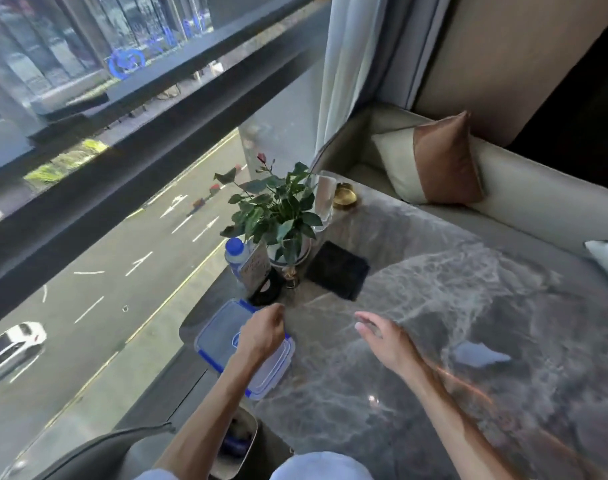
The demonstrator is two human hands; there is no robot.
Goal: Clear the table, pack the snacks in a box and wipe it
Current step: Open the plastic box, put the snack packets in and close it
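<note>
One box (223, 337) is being pressed at the table (434, 341) edge by the curled left hand (261, 332); the open, empty right hand (382, 336) is being hovered. Uneven pressure risks it being tipped off.

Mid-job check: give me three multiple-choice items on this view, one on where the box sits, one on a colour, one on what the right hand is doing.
1. Where is the plastic box?
A. At the table's window-side edge
B. On the sofa
C. Beside the gold dish

2. What colour are the box's lid clips?
A. Red
B. Blue
C. Green

3. What state is the right hand in?
A. Closed on the dark cloth
B. Open, holding nothing
C. Gripping the bottle

Answers:
1 A, it lies by the glass under the left hand.
2 B, blue tabs line the lid's rim.
3 B, its fingers are spread above the marble table.
</note>
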